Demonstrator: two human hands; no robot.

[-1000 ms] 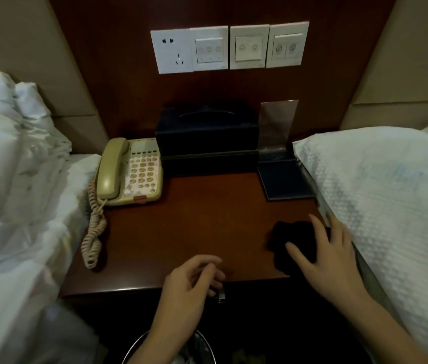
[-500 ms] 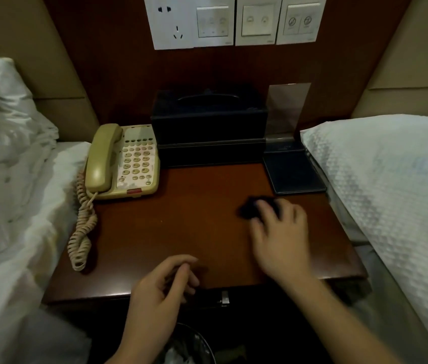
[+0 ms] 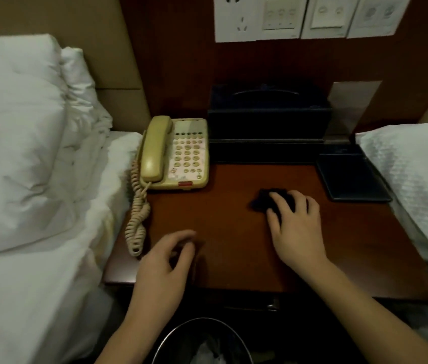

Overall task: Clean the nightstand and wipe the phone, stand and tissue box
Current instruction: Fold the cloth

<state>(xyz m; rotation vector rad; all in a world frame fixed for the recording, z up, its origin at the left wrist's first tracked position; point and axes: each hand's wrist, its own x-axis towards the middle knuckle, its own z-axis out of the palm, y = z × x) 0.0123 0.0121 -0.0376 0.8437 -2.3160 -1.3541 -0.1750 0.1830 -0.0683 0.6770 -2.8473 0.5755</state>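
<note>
Between two beds with white bedding stands the wooden nightstand (image 3: pixel 233 245), whose worktop carries the task's things along its far edge: at far left we see the beige phone (image 3: pixel 176 153) with its handset cradled and its coiled cord (image 3: pixel 136 214) trailing down the left edge; at centre the dark tissue box (image 3: pixel 268 122) against the wall panel; at far right the stand (image 3: pixel 352 177), a dark base with an upright clear plate. We find the right hand (image 3: pixel 297 224) laid over a small dark cloth (image 3: pixel 262 200) near the middle of the worktop, fingers bent onto it and pressing it to the wood. The left hand (image 3: pixel 165 261) rests near the front edge, fingers loosely curled, and seems to hold nothing, though its palm is turned from us. We judge the task to be at the wiping of the worktop itself; nothing shows the phone, stand or tissue box as wiped, and all three sit well apart from the cloth, so we take them as left to do. Dim light hides any dust or streaks, so we cannot grade how clean the wood is. Most of the cloth is covered by the fingers. A switch panel (image 3: pixel 307 19) is cut off at the top, and a waste bin (image 3: pixel 202 342) at the bottom.
</note>
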